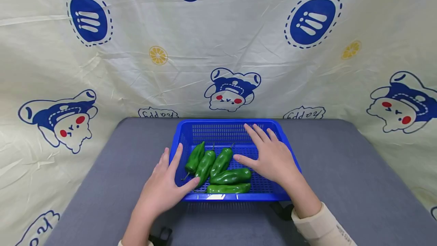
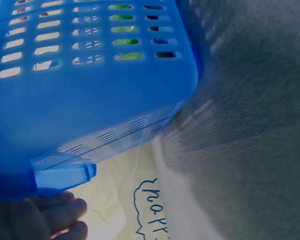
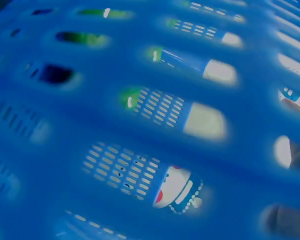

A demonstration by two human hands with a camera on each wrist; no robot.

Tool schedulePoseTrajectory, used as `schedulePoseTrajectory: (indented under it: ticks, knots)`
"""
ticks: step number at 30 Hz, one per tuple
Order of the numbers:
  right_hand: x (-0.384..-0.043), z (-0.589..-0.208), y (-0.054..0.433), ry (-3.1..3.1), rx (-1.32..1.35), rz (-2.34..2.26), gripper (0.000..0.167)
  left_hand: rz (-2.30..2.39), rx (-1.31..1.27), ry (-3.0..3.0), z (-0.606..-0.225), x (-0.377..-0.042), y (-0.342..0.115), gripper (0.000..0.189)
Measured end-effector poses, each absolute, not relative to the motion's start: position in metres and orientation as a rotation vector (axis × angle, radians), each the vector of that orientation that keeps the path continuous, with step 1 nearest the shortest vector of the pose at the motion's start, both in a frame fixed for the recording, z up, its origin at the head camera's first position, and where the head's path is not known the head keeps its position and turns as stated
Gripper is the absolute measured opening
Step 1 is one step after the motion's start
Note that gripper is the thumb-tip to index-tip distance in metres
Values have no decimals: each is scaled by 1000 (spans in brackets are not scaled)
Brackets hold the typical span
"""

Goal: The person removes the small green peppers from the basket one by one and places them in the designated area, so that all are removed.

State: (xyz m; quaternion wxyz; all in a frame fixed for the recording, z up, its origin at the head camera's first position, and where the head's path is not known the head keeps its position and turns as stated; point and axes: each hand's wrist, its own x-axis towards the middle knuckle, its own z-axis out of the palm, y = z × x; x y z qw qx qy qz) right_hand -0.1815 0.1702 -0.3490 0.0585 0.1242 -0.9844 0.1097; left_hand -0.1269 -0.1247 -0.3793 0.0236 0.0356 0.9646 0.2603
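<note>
A blue plastic basket (image 1: 235, 197) with slotted walls sits on the grey table, holding several green peppers (image 1: 230, 176) in its left and middle part. My left hand (image 1: 164, 187) is at the basket's left rim, fingers spread and thumb reaching over the front left corner by a pepper. In the left wrist view, the fingertips of the left hand (image 2: 60, 217) show beside the blue rim. Over the basket's right side, my right hand (image 1: 273, 158) spreads its fingers with nothing in them. The right wrist view is filled by the slotted wall (image 3: 55, 135), green showing through some slots.
A grey table surface (image 1: 112, 200) extends to both sides of the basket. Behind it hangs a cream curtain (image 1: 191, 82) printed with blue cartoon figures. Dark straps (image 1: 162, 236) are around the wrists, near the basket's front.
</note>
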Motion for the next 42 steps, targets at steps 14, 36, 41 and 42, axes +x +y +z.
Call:
schedulePoseTrajectory:
  ticks: [14,36,41,42]
  knots:
    - [-189,-372,171,-3103,468,348,96,1047,102,2862,-391,-122,-132,124]
    - [-195,-361,158,-3410,546,305,109,1154,127,2841,-396,-127,-131,136]
    - [-203,-372,153,-3463,475,381,111,1169,119,2833,-399,-126,-130,135]
    - [-205,-374,152,-3466,465,401,112,1167,116,2833,-399,-125,-130,135]
